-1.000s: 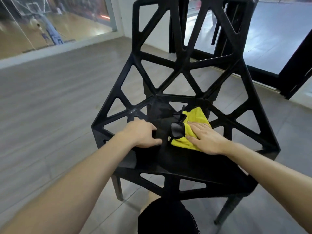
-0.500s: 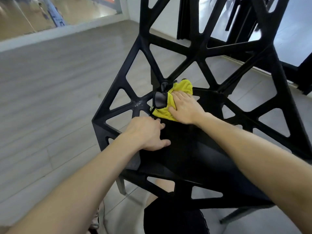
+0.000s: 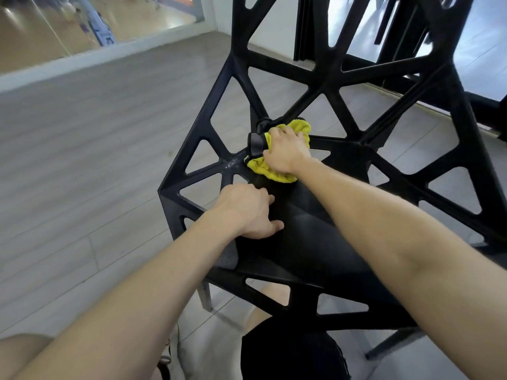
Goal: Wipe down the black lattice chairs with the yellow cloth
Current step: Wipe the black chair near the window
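A black lattice chair [image 3: 323,86] fills the middle of the view, its open-triangle back rising to the top edge. My right hand [image 3: 286,152] presses the bunched yellow cloth [image 3: 270,171] onto the rear left part of the seat, where seat and back meet. A small black piece [image 3: 256,144], perhaps a strap, lies against the cloth's left side. My left hand [image 3: 249,212] rests on the seat's left part, fingers curled and apart, holding nothing.
Grey plank floor [image 3: 82,160] lies to the left and beyond. A glass wall [image 3: 68,26] runs along the far left. Dark door frames [image 3: 307,28] and more black chair legs stand behind the chair. My knee and black shorts [image 3: 290,357] are below the seat's front edge.
My right hand has slid the yellow cloth from the seat's centre toward its rear left. The view has moved closer to the chair. My left hand has stayed on the seat.
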`<act>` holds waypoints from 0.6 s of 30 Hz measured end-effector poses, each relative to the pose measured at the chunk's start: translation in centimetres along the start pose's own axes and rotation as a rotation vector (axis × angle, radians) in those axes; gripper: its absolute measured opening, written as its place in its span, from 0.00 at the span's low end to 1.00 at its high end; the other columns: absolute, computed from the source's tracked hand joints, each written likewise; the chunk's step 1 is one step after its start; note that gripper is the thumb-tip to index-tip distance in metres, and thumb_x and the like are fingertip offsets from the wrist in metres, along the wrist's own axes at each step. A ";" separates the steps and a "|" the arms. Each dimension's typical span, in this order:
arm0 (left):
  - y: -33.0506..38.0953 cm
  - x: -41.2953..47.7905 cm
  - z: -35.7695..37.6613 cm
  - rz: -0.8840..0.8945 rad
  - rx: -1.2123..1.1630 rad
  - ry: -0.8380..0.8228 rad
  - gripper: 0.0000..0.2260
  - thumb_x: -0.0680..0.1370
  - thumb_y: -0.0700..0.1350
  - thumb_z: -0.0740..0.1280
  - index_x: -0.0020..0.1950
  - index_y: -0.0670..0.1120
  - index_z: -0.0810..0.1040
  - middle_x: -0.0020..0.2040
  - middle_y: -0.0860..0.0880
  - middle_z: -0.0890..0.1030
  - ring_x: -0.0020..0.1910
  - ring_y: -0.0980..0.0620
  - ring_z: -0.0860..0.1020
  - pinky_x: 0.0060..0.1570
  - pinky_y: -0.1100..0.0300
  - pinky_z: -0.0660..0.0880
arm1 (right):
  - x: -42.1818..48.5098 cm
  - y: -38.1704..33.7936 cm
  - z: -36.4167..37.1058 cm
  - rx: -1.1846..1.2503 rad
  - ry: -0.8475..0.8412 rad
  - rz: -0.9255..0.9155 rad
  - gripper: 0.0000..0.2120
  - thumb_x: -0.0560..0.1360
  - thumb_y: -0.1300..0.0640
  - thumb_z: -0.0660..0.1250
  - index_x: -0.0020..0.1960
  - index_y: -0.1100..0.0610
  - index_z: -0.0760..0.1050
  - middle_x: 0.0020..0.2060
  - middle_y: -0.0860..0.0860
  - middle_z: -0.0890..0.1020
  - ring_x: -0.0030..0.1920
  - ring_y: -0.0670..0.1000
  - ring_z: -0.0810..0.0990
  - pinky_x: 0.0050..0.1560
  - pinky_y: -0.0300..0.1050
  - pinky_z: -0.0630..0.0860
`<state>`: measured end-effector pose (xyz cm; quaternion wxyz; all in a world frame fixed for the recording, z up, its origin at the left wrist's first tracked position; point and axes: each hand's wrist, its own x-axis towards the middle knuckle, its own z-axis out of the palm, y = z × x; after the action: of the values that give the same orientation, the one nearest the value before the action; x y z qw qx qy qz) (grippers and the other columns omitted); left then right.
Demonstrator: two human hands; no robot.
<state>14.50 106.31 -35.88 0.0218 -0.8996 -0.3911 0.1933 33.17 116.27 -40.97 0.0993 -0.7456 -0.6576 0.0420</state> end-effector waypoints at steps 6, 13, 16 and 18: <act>0.3 0.1 -0.1 -0.001 0.024 -0.008 0.38 0.79 0.74 0.57 0.83 0.55 0.69 0.80 0.49 0.74 0.74 0.42 0.76 0.66 0.43 0.78 | -0.2 1.1 0.9 0.028 0.020 -0.068 0.27 0.79 0.46 0.56 0.75 0.58 0.66 0.75 0.56 0.71 0.76 0.59 0.64 0.73 0.62 0.61; 0.2 -0.7 -0.5 0.012 -0.013 -0.017 0.37 0.82 0.72 0.58 0.87 0.56 0.61 0.87 0.51 0.63 0.81 0.45 0.69 0.72 0.42 0.76 | -1.3 3.3 0.0 -0.056 0.040 -0.099 0.19 0.79 0.51 0.60 0.67 0.58 0.70 0.65 0.58 0.77 0.67 0.63 0.73 0.64 0.62 0.73; 0.3 -0.8 -0.4 -0.003 -0.045 -0.007 0.37 0.82 0.72 0.58 0.88 0.57 0.60 0.87 0.52 0.62 0.83 0.45 0.67 0.74 0.42 0.74 | -0.2 2.4 -1.2 -0.036 0.223 -0.128 0.14 0.78 0.58 0.63 0.63 0.59 0.72 0.59 0.59 0.80 0.61 0.63 0.76 0.59 0.60 0.74; 0.2 -0.9 -0.3 -0.016 -0.057 -0.010 0.37 0.82 0.72 0.58 0.88 0.57 0.60 0.87 0.53 0.61 0.83 0.46 0.66 0.75 0.43 0.72 | 1.0 2.0 -1.6 0.029 0.244 -0.171 0.13 0.77 0.60 0.61 0.61 0.57 0.72 0.58 0.58 0.80 0.61 0.63 0.76 0.60 0.60 0.74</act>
<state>14.24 105.55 -35.34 -0.0044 -0.8956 -0.4040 0.1864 35.51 116.88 -39.72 0.1924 -0.6851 -0.7010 -0.0478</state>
